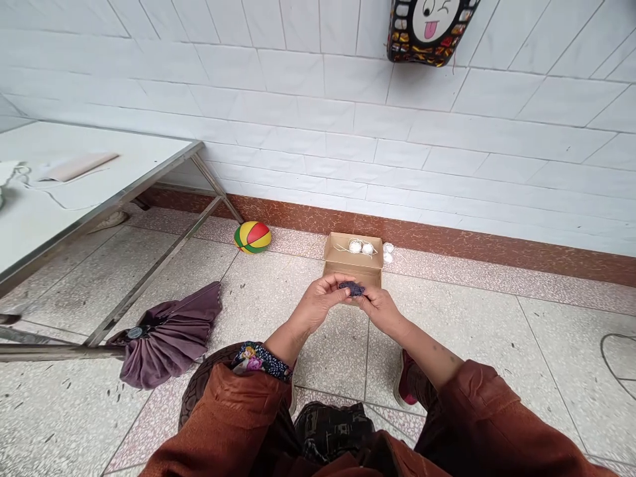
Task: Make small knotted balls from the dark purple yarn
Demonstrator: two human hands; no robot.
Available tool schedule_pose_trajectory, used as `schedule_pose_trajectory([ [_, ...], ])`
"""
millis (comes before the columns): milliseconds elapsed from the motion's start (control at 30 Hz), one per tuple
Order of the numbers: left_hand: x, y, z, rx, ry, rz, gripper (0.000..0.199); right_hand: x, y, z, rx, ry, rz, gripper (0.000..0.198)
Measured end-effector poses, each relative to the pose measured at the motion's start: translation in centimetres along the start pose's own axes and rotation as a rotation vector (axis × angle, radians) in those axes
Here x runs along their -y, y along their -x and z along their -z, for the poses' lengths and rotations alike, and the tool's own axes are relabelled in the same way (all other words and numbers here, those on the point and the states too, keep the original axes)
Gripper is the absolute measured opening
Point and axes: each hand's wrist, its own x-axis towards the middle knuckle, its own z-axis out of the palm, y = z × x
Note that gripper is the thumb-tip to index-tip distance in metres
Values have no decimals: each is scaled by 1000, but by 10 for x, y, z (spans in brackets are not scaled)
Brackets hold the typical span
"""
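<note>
A small dark blue bundle (352, 288), which looks like wound yarn, is pinched between my two hands. My left hand (322, 296) grips its left end with thumb and fingers. The right end sits in the closed fingertips of my right hand (381, 307). Just beyond my hands, an open brown cardboard box (354, 267) rests on the floor by the wall, its near part covered by my hands. Two white balls of thread (361, 247) with loose strands lie in its far part. More white balls (388, 252) are outside, against the box's right side.
Left stands a metal-framed table (163, 147) with a pinkish folded item (79, 165) and cords. A red, yellow and green ball (253, 237) lies near its leg. Dark purple cloth (169, 338) is on the floor. A black basket (427, 50) hangs on the wall; a cable (609, 354) lies right.
</note>
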Motion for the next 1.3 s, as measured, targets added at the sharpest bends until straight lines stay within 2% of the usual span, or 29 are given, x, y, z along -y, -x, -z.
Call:
schedule_pose_trajectory([
  [133, 1, 2, -1, -33, 74, 49, 30, -6, 0, -4, -12, 62, -10, 20],
  [300, 1, 1, -5, -54, 61, 41, 29, -4, 2, -4, 26, 204, -16, 19],
  [500, 7, -7, 2, -230, -46, -78, 26, 11, 7, 5, 120, 284, 203, 24],
  [567, 9, -8, 2, -228, -146, -107, 30, 15, 6, 11, 86, 269, 266, 25],
  [633, 12, -7, 0, -173, -244, -113, 39, 16, 3, 18, 21, 246, 294, 27],
  [733, 14, -4, -5, -45, -327, -115, 51, 12, -3, 26, -60, 200, 249, 26],
  [833, 12, -2, -8, 77, -309, -110, 51, 7, -8, 29, -104, 105, 119, 20],
  [900, 10, -1, -9, 110, -258, -90, 50, 5, -9, 27, -104, 12, 33, 19],
  [1067, 8, -1, -10, 61, -103, -46, 41, 4, -6, 17, -84, -69, -88, 20],
  [1167, 11, -2, -10, 9, -24, -20, 31, 2, -4, 12, -67, -51, -84, 20],
  [1300, 14, -1, -9, -31, 40, 17, 33, -4, -2, 7, -26, -32, -69, 19],
])
